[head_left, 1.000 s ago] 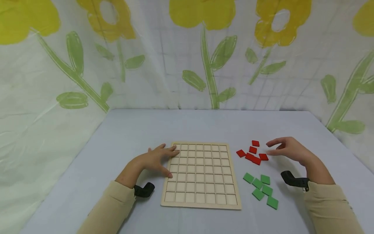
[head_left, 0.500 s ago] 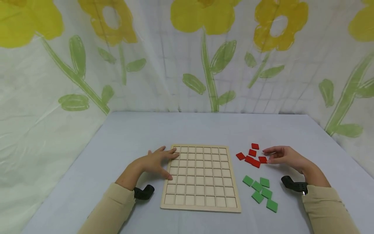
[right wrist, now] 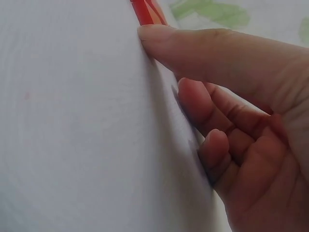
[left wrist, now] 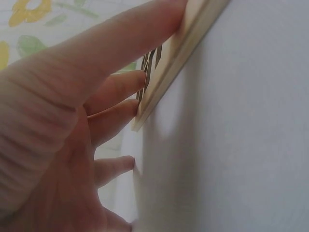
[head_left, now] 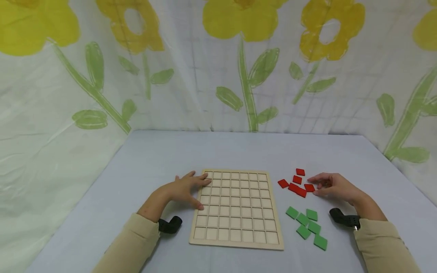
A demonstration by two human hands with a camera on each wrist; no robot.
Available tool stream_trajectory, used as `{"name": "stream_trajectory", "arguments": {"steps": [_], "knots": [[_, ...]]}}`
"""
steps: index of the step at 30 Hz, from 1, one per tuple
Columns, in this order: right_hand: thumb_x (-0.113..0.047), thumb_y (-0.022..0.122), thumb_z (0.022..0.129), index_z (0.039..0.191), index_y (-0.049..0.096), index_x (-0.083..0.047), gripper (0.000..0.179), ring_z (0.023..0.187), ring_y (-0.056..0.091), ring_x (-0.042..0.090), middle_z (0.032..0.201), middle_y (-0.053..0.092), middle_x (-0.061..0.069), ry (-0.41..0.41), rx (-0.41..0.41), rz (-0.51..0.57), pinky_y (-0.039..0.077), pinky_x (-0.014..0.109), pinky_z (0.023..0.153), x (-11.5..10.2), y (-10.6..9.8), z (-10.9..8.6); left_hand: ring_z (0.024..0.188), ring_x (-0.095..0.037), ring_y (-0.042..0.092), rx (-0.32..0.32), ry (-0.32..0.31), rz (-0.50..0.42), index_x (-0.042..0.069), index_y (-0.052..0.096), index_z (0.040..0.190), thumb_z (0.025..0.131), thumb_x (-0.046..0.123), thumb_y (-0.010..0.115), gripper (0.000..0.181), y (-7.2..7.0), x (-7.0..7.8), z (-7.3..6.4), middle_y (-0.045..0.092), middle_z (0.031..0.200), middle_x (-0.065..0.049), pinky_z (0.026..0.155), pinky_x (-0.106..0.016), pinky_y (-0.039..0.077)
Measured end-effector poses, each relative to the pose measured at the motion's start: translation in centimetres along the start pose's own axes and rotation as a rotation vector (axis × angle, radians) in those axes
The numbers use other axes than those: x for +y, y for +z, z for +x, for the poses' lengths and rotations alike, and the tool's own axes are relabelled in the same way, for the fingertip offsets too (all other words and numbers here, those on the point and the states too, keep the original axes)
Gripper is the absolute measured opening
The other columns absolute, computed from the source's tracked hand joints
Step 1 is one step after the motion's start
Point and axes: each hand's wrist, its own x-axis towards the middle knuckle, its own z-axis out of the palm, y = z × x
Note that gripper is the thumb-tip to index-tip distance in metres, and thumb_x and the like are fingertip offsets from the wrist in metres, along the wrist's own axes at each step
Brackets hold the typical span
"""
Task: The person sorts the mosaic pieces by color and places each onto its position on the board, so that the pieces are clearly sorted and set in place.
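My left hand (head_left: 182, 190) rests spread on the left edge of a square wooden grid board (head_left: 236, 244) in the head view. Its thumb and two fingers overlap the board's frame (left wrist: 174, 63) in the left wrist view, while the other fingers reach past it to the table. At the right, my right hand (head_left: 336, 186) is beside a red tile (head_left: 309, 188). The thumb tip meets that tile's near edge, and the index fingertip lies just beyond its far side. The right wrist view has the thumb (right wrist: 193, 48) right at the red tile (right wrist: 147, 13), with the other fingers bent.
Several other red tiles (head_left: 297, 179) lie left of my right hand. Nearer me is a loose group of green tiles (head_left: 303, 232), right of the board. A flower-printed cloth (head_left: 191, 76) hangs behind the pale table (head_left: 164, 151).
My right hand has moved down and slightly left to the nearest red tile, and its thumb has come to the tile's edge. The left hand stays on the board. The head view has shifted slightly.
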Motion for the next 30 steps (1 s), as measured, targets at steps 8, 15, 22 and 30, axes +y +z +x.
{"name": "stream_trajectory", "arguments": {"steps": [8, 15, 22, 30], "knots": [[-0.022, 0.072, 0.08, 0.117, 0.062, -0.002, 0.042, 0.074, 0.049, 0.008, 0.09, 0.058, 0.004, -0.005, 0.012, -0.045, 0.043, 0.019, 0.061, 0.04, 0.14, -0.22, 0.145, -0.036, 0.0, -0.004, 0.009, -0.022, 0.024, 0.041, 0.141, 0.069, 0.042, 0.08, 0.084, 0.13, 0.09, -0.1, 0.021, 0.156, 0.004, 0.102, -0.074, -0.006], [-0.02, 0.071, 0.082, 0.112, 0.065, -0.004, 0.035, 0.075, 0.05, 0.009, 0.104, 0.06, 0.008, -0.033, 0.013, -0.058, 0.046, 0.019, 0.062, -0.08, 0.13, -0.1, 0.145, -0.035, 0.0, -0.006, -0.017, -0.006, 0.026, 0.04, 0.142, 0.068, 0.042, 0.08, 0.086, -0.03, 0.17, -0.17, 0.02, 0.156, 0.006, 0.102, -0.073, -0.006], [-0.024, 0.071, 0.081, 0.11, 0.067, -0.005, 0.035, 0.074, 0.049, 0.008, 0.106, 0.062, 0.009, -0.017, 0.023, -0.073, 0.045, 0.019, 0.061, -0.22, 0.14, -0.19, 0.145, -0.036, 0.001, -0.007, -0.002, -0.014, 0.023, 0.04, 0.142, 0.068, 0.043, 0.08, 0.087, -0.15, 0.07, -0.05, 0.02, 0.156, 0.004, 0.102, -0.074, -0.006], [-0.031, 0.072, 0.081, 0.111, 0.066, -0.005, 0.04, 0.077, 0.049, 0.008, 0.102, 0.063, 0.008, 0.036, 0.04, -0.096, 0.046, 0.02, 0.062, -0.2, 0.17, 0.12, 0.145, -0.037, 0.0, -0.011, 0.002, -0.015, 0.023, 0.039, 0.143, 0.067, 0.043, 0.08, 0.088, -0.2, 0.06, -0.11, 0.019, 0.156, 0.003, 0.101, -0.074, -0.007]]}}
